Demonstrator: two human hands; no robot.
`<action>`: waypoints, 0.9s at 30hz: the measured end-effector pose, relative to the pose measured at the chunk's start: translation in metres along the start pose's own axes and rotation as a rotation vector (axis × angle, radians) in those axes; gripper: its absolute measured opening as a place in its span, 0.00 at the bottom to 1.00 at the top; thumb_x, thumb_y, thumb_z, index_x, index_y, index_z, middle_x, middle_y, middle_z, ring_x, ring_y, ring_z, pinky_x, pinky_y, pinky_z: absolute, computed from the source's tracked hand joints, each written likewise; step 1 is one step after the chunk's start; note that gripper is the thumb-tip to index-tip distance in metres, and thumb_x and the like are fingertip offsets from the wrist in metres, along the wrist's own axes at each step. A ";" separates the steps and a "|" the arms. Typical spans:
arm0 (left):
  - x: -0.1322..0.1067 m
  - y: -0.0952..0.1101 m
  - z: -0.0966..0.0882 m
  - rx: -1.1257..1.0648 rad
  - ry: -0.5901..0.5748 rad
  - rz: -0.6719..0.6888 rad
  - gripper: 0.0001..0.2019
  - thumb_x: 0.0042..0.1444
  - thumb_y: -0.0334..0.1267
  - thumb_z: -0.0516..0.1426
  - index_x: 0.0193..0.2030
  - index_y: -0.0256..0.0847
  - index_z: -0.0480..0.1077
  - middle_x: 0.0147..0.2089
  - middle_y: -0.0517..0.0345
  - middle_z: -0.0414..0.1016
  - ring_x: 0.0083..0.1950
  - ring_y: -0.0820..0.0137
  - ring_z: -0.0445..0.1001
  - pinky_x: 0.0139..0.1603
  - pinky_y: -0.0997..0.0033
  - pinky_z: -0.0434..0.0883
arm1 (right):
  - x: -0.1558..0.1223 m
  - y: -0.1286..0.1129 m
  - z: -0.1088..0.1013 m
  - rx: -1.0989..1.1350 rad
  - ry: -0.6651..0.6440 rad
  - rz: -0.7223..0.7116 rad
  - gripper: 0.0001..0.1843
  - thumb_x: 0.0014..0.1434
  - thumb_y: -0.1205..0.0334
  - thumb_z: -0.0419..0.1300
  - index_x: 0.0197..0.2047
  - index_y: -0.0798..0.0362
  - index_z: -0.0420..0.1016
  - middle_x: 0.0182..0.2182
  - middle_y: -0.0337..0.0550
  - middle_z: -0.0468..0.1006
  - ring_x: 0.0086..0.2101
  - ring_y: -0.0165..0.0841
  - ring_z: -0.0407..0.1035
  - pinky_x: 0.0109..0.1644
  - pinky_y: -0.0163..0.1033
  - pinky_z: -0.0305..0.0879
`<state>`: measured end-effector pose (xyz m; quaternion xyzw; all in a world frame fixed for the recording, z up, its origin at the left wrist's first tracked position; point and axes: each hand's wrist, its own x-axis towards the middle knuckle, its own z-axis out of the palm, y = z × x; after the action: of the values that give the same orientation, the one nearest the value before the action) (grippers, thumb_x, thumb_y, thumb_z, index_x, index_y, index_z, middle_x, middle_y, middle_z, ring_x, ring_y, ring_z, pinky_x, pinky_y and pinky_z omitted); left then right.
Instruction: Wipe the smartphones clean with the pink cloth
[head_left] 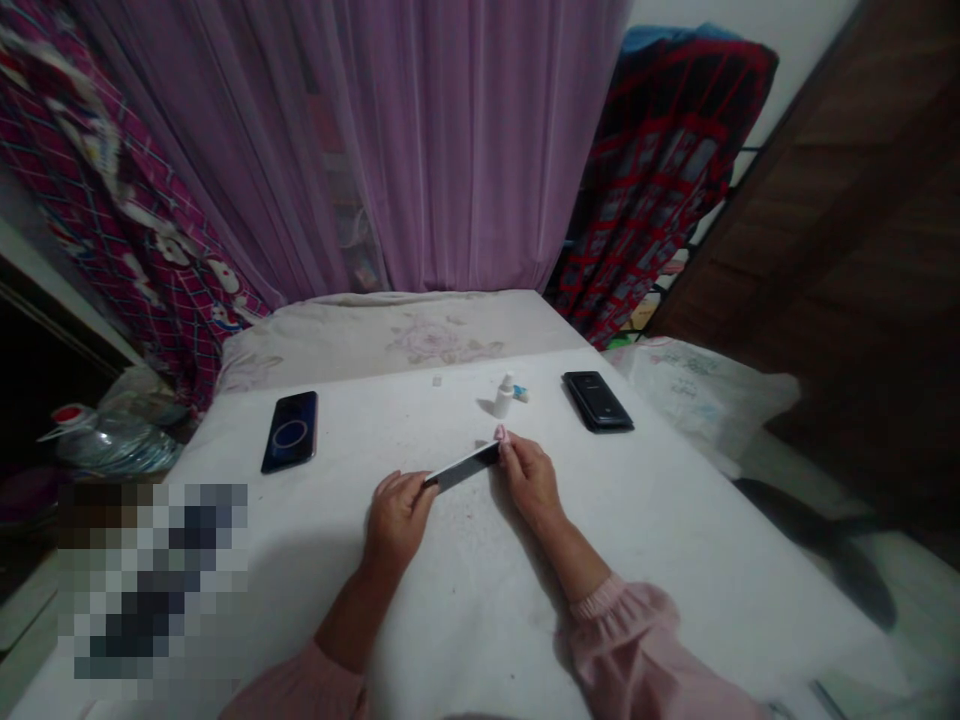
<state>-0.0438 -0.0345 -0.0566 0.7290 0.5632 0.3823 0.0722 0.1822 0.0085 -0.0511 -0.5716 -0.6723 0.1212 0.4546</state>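
Tilted edge-on above the table, a smartphone (466,469) shows a pale edge and a dark face. My left hand (397,515) is closed around its left end. At the other end, my right hand (532,482) pinches a small pink and white piece, perhaps cloth (501,433), against the phone's upper corner. Just beyond my right hand stands a small white spray bottle (503,400), upright, with a small blue and white item (520,394) beside it.
On the left of the white-covered table (465,620) lies a dark phone with a ring on its screen (291,432). Black stacked devices (598,402) lie at the right. Purple curtains (465,150) hang behind. Plastic bottles (112,440) stand off the left edge; a blurred patch covers the lower left.
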 end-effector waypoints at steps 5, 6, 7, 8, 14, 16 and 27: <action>0.003 -0.005 0.000 0.001 0.011 -0.027 0.11 0.62 0.42 0.53 0.38 0.44 0.77 0.34 0.56 0.82 0.38 0.63 0.79 0.55 0.57 0.73 | 0.000 -0.001 -0.004 -0.126 -0.099 -0.069 0.17 0.67 0.57 0.50 0.39 0.51 0.81 0.28 0.43 0.79 0.33 0.34 0.71 0.42 0.38 0.61; 0.003 -0.006 0.000 0.002 0.013 -0.033 0.11 0.62 0.43 0.53 0.39 0.44 0.76 0.33 0.57 0.81 0.37 0.64 0.79 0.54 0.57 0.73 | -0.001 -0.001 -0.006 -0.135 -0.110 -0.080 0.18 0.67 0.57 0.50 0.38 0.51 0.81 0.28 0.43 0.79 0.33 0.34 0.71 0.42 0.38 0.61; 0.004 -0.006 0.000 0.002 0.014 -0.041 0.11 0.62 0.42 0.53 0.42 0.45 0.76 0.31 0.58 0.80 0.36 0.64 0.79 0.54 0.57 0.73 | -0.002 -0.002 -0.008 -0.134 -0.115 -0.086 0.18 0.67 0.56 0.50 0.37 0.51 0.81 0.27 0.43 0.79 0.33 0.34 0.71 0.42 0.38 0.61; 0.004 -0.006 0.000 0.002 0.011 -0.050 0.12 0.62 0.42 0.53 0.46 0.45 0.75 0.30 0.59 0.80 0.36 0.64 0.79 0.54 0.57 0.73 | -0.003 -0.002 -0.011 -0.121 -0.116 -0.082 0.20 0.68 0.55 0.49 0.38 0.51 0.80 0.27 0.43 0.79 0.32 0.35 0.71 0.42 0.38 0.61; 0.002 -0.007 0.001 0.015 -0.073 -0.036 0.19 0.62 0.41 0.51 0.58 0.43 0.70 0.28 0.62 0.76 0.37 0.65 0.77 0.58 0.52 0.68 | -0.007 0.001 -0.024 0.091 0.019 0.266 0.25 0.66 0.43 0.47 0.50 0.52 0.74 0.27 0.41 0.80 0.26 0.34 0.74 0.33 0.36 0.67; 0.002 -0.006 0.002 0.037 -0.078 -0.012 0.18 0.62 0.40 0.51 0.57 0.44 0.71 0.33 0.58 0.78 0.41 0.63 0.77 0.58 0.52 0.68 | -0.008 0.001 -0.026 0.105 0.064 0.318 0.25 0.65 0.42 0.49 0.50 0.52 0.74 0.28 0.41 0.81 0.25 0.34 0.74 0.32 0.36 0.67; -0.018 -0.013 0.006 0.264 -0.108 0.064 0.35 0.51 0.57 0.63 0.61 0.40 0.67 0.63 0.39 0.69 0.65 0.45 0.65 0.66 0.38 0.56 | -0.016 -0.004 -0.018 -0.173 0.019 -0.177 0.17 0.64 0.64 0.52 0.52 0.52 0.77 0.38 0.46 0.78 0.37 0.35 0.73 0.40 0.38 0.69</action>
<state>-0.0515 -0.0435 -0.0768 0.7695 0.5801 0.2672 -0.0061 0.1920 -0.0129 -0.0461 -0.5482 -0.7237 0.0167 0.4190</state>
